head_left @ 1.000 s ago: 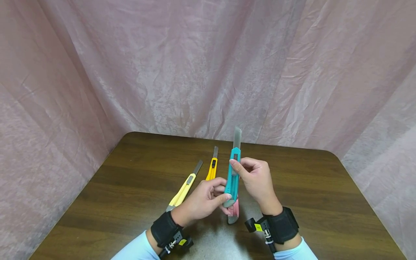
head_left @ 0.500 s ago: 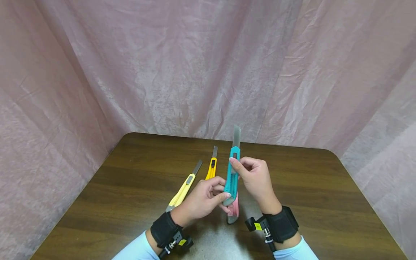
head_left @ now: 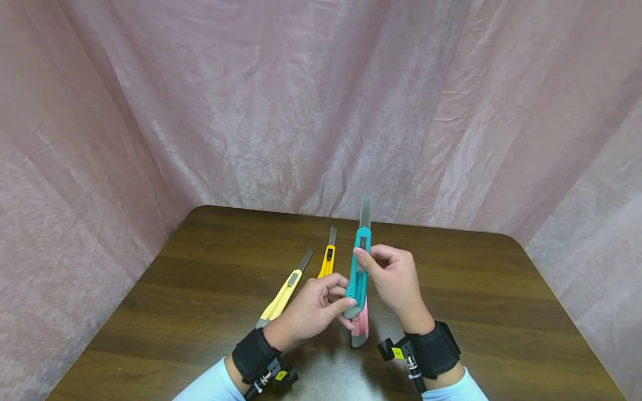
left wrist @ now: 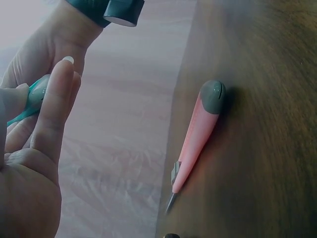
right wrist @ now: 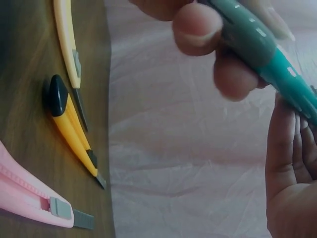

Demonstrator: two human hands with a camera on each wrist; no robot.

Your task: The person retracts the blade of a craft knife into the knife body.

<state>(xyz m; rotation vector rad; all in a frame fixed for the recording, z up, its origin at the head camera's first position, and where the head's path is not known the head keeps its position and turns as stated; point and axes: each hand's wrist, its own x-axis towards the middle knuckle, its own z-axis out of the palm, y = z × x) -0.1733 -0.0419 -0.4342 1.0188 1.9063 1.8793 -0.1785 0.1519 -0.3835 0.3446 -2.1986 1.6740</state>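
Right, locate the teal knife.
In the head view, the teal knife is just right of centre, its lower end in the left hand, the right hand gripping higher up, the pink knife partly hidden behind it.

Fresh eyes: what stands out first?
Probably the teal cutter, blade out, held in the left hand and right hand, low center of the head view. Next, the pale yellow cutter and orange cutter lie left of it on the brown table, with the pink cutter partly hidden behind it.
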